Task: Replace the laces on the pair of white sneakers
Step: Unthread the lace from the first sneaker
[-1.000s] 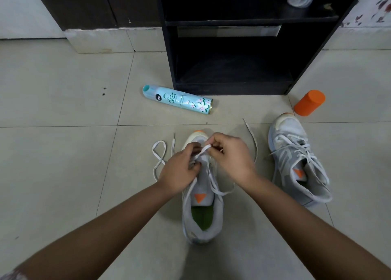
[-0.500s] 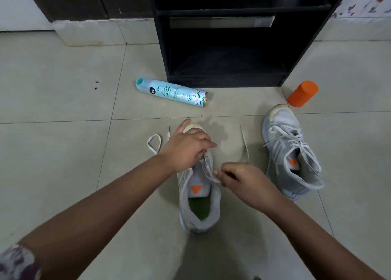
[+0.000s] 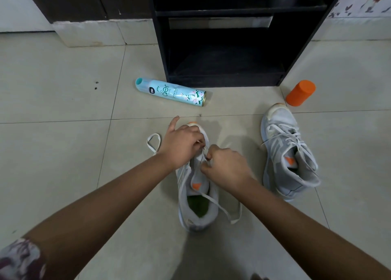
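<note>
Grip, right: my right hand [image 3: 227, 169] is closed, thumb and fingers pinched on the white lace [image 3: 204, 156] over the middle of the near sneaker [image 3: 197, 195]. Grip, left: my left hand [image 3: 182, 145] is curled down over the forepart of the same shoe, fingertips bunched at the lace beside the right hand; whether they actually clamp it I cannot tell; little finger raised clear. Item: near sneaker, white-grey, orange tab on tongue, green insole, standing on the tiled floor [image 3: 63, 153] between my forearms, toe pointing away. Lace: one loop lies on the tile left of the shoe, another strand trails over the collar and loops on the floor at the right heel side. Item: second sneaker [image 3: 285, 157], laced, well apart to the right. Item: spray can [image 3: 171, 91], pale blue, lying on its side beyond the shoe. Item: orange cylinder [image 3: 300, 92], near the second sneaker's toe. Item: black shelf unit [image 3: 224, 36], at the back
</note>
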